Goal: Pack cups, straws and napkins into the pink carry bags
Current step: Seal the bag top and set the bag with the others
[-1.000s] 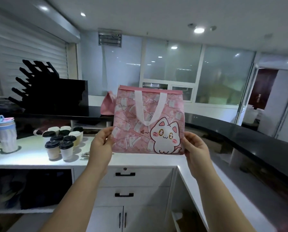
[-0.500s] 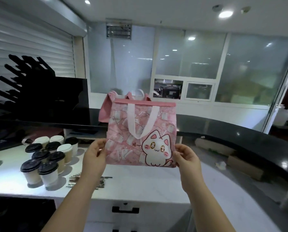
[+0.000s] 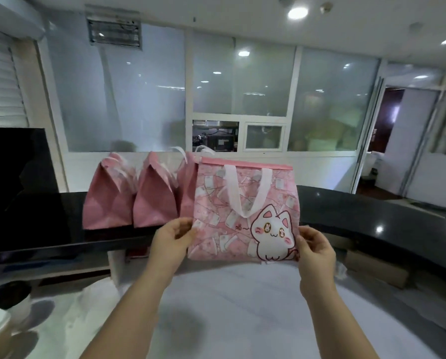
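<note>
Black counter [image 3: 372, 218] behind bag [image 3: 242, 193], contents hidden.

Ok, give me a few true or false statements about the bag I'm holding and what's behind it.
1. The left hand and right hand both grip the cat bag at its lower corners. True.
2. Its white handle stands upright. False: it hangs down the front.
3. Other pink bags stand on the black counter behind. True.
4. The cat print sits at upper left. False: it is at lower right.
</note>
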`<action>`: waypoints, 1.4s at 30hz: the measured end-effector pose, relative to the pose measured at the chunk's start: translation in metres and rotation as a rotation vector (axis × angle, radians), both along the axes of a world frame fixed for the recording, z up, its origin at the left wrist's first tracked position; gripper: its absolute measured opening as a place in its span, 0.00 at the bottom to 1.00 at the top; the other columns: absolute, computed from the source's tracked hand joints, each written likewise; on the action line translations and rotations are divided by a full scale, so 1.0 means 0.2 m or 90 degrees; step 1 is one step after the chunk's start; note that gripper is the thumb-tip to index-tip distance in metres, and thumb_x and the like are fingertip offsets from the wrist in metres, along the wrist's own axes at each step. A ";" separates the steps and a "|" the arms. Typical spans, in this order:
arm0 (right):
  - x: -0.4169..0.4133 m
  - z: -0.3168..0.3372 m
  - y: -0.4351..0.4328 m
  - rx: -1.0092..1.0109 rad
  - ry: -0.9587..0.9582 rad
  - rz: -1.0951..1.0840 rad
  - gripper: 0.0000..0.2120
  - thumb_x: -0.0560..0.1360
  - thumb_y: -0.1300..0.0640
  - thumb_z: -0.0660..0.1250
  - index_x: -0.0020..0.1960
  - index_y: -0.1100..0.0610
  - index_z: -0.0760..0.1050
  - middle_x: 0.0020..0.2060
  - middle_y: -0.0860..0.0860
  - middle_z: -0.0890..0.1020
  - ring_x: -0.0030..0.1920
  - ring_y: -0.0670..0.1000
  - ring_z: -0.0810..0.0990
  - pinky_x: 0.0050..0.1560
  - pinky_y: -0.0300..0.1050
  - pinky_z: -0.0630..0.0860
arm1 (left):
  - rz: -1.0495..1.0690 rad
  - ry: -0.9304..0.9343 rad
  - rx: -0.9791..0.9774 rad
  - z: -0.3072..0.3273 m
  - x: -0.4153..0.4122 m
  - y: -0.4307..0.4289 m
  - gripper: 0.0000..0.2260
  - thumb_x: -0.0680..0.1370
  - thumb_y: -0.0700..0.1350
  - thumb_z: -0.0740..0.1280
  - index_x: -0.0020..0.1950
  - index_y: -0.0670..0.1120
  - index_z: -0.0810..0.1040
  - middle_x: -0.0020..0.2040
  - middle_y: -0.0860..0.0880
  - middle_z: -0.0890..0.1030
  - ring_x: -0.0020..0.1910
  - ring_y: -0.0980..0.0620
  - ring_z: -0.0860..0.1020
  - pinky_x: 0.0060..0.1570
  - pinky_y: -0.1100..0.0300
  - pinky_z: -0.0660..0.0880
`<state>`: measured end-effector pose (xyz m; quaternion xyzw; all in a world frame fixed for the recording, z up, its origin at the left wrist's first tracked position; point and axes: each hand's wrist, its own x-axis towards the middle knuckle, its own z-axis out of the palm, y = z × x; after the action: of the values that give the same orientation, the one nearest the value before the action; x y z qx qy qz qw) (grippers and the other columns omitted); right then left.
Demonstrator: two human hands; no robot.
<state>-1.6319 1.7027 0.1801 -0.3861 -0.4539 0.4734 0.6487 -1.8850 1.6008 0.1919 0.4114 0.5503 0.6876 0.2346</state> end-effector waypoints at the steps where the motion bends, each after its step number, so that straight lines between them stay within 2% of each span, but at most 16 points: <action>1: 0.01 -0.02 0.06 0.000 0.006 -0.025 0.09 0.77 0.65 0.67 0.45 0.52 0.80 0.40 0.51 0.84 0.40 0.50 0.82 0.36 0.43 0.79 | -0.013 -0.001 -0.003 -0.01 0.02 0.09 0.09 0.74 0.37 0.72 0.49 0.50 0.82 0.45 0.51 0.86 0.45 0.53 0.84 0.46 0.59 0.79; 4: 0.03 -0.07 0.22 0.005 0.017 -0.085 0.08 0.76 0.64 0.69 0.46 0.52 0.81 0.43 0.53 0.84 0.45 0.53 0.83 0.40 0.43 0.79 | -0.019 -0.007 0.016 -0.06 0.11 0.31 0.10 0.76 0.36 0.70 0.46 0.52 0.81 0.42 0.56 0.85 0.41 0.60 0.82 0.42 0.67 0.76; 7: 0.04 -0.07 0.48 0.035 -0.039 -0.155 0.10 0.75 0.61 0.70 0.50 0.48 0.83 0.46 0.48 0.84 0.49 0.51 0.82 0.45 0.43 0.80 | 0.014 -0.012 0.049 -0.07 0.19 0.54 0.09 0.77 0.39 0.69 0.47 0.54 0.79 0.43 0.55 0.84 0.41 0.61 0.81 0.41 0.68 0.76; 10: 0.01 -0.06 0.77 0.036 -0.348 -0.259 0.14 0.76 0.55 0.69 0.61 0.45 0.79 0.54 0.47 0.75 0.57 0.53 0.70 0.58 0.53 0.73 | 0.070 -0.003 0.097 -0.07 0.28 0.75 0.08 0.78 0.39 0.68 0.45 0.54 0.77 0.42 0.55 0.82 0.41 0.61 0.79 0.41 0.69 0.75; 12: -0.07 -0.02 0.94 0.030 -0.536 -0.209 0.19 0.77 0.50 0.67 0.68 0.43 0.73 0.59 0.50 0.72 0.58 0.54 0.67 0.61 0.56 0.71 | 0.103 0.018 0.123 -0.06 0.34 0.90 0.08 0.78 0.40 0.67 0.45 0.54 0.77 0.41 0.56 0.81 0.40 0.62 0.78 0.41 0.71 0.73; 13: -0.14 0.01 1.01 0.041 -0.545 -0.110 0.20 0.78 0.50 0.66 0.70 0.43 0.71 0.61 0.51 0.71 0.60 0.53 0.69 0.62 0.57 0.71 | 0.116 0.036 0.130 -0.06 0.37 0.98 0.08 0.78 0.41 0.67 0.45 0.55 0.76 0.41 0.56 0.81 0.41 0.62 0.78 0.41 0.73 0.72; 16: -0.31 0.05 1.16 0.041 -0.362 0.199 0.20 0.80 0.46 0.62 0.71 0.39 0.67 0.66 0.46 0.71 0.64 0.48 0.72 0.67 0.55 0.71 | 0.139 0.086 0.124 -0.08 0.43 1.20 0.10 0.78 0.42 0.67 0.44 0.59 0.75 0.42 0.61 0.81 0.42 0.64 0.79 0.40 0.75 0.71; 21: -0.42 -0.07 1.36 -0.020 -0.233 0.378 0.23 0.75 0.38 0.63 0.70 0.36 0.67 0.67 0.37 0.71 0.68 0.43 0.70 0.68 0.52 0.70 | 0.083 0.094 0.015 -0.29 0.46 1.47 0.14 0.78 0.40 0.68 0.42 0.61 0.77 0.43 0.58 0.82 0.44 0.61 0.80 0.42 0.67 0.75; 23: -0.42 -0.12 1.40 -0.024 -0.237 0.374 0.25 0.72 0.37 0.67 0.67 0.32 0.66 0.59 0.29 0.72 0.59 0.35 0.74 0.57 0.40 0.75 | 0.042 0.129 -0.026 -0.36 0.44 1.51 0.13 0.77 0.41 0.70 0.45 0.62 0.78 0.46 0.58 0.81 0.47 0.61 0.80 0.47 0.63 0.78; 25: -0.42 -0.15 1.45 -0.013 -0.251 0.328 0.26 0.74 0.43 0.69 0.70 0.36 0.64 0.59 0.34 0.73 0.56 0.35 0.75 0.50 0.33 0.73 | 0.046 0.184 -0.024 -0.39 0.39 1.52 0.15 0.76 0.41 0.70 0.50 0.63 0.78 0.50 0.61 0.80 0.50 0.63 0.79 0.51 0.62 0.79; 29: -0.43 -0.17 1.49 0.060 -0.252 0.207 0.19 0.77 0.49 0.67 0.67 0.42 0.69 0.62 0.40 0.75 0.61 0.42 0.75 0.49 0.33 0.73 | 0.259 0.273 0.100 -0.31 0.19 1.53 0.17 0.74 0.41 0.71 0.59 0.57 0.75 0.57 0.61 0.75 0.58 0.60 0.74 0.59 0.68 0.69; 31: -0.45 -0.16 1.50 0.102 -0.268 0.158 0.17 0.75 0.47 0.69 0.62 0.38 0.71 0.59 0.36 0.73 0.60 0.42 0.74 0.51 0.34 0.73 | 0.264 0.238 0.056 -0.24 0.09 1.60 0.24 0.72 0.39 0.73 0.65 0.52 0.72 0.61 0.57 0.73 0.61 0.58 0.71 0.62 0.66 0.66; 33: -0.48 -0.15 1.51 0.124 -0.323 0.141 0.24 0.70 0.44 0.72 0.63 0.41 0.69 0.60 0.38 0.71 0.60 0.42 0.73 0.55 0.39 0.74 | 0.183 0.213 -0.039 -0.18 0.04 1.67 0.29 0.70 0.40 0.76 0.68 0.49 0.71 0.61 0.56 0.74 0.60 0.58 0.72 0.59 0.73 0.66; 36: -0.54 -0.14 1.56 0.079 -0.402 0.112 0.31 0.65 0.43 0.75 0.64 0.44 0.66 0.58 0.43 0.71 0.57 0.47 0.75 0.54 0.49 0.77 | 0.157 0.248 -0.106 -0.15 0.03 1.76 0.24 0.69 0.44 0.76 0.63 0.52 0.75 0.54 0.55 0.77 0.47 0.61 0.76 0.43 0.82 0.65; 39: -0.58 -0.14 1.59 0.089 -0.414 0.087 0.22 0.67 0.44 0.73 0.57 0.39 0.67 0.52 0.42 0.73 0.50 0.46 0.77 0.44 0.45 0.77 | 0.151 0.224 -0.099 -0.17 0.02 1.79 0.10 0.72 0.48 0.75 0.50 0.57 0.77 0.47 0.56 0.80 0.41 0.63 0.77 0.36 0.73 0.69; 42: -0.57 -0.17 1.61 0.088 -0.392 0.102 0.16 0.68 0.46 0.72 0.52 0.39 0.70 0.50 0.44 0.76 0.47 0.46 0.78 0.41 0.44 0.77 | 0.151 0.184 -0.089 -0.22 0.01 1.80 0.09 0.72 0.48 0.75 0.39 0.57 0.76 0.39 0.56 0.81 0.36 0.61 0.77 0.33 0.72 0.69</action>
<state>-1.7461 2.0244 0.1456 -0.4293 -0.6888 0.3518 0.4663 -1.8839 1.9609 0.1488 0.4206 0.6695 0.6043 0.0987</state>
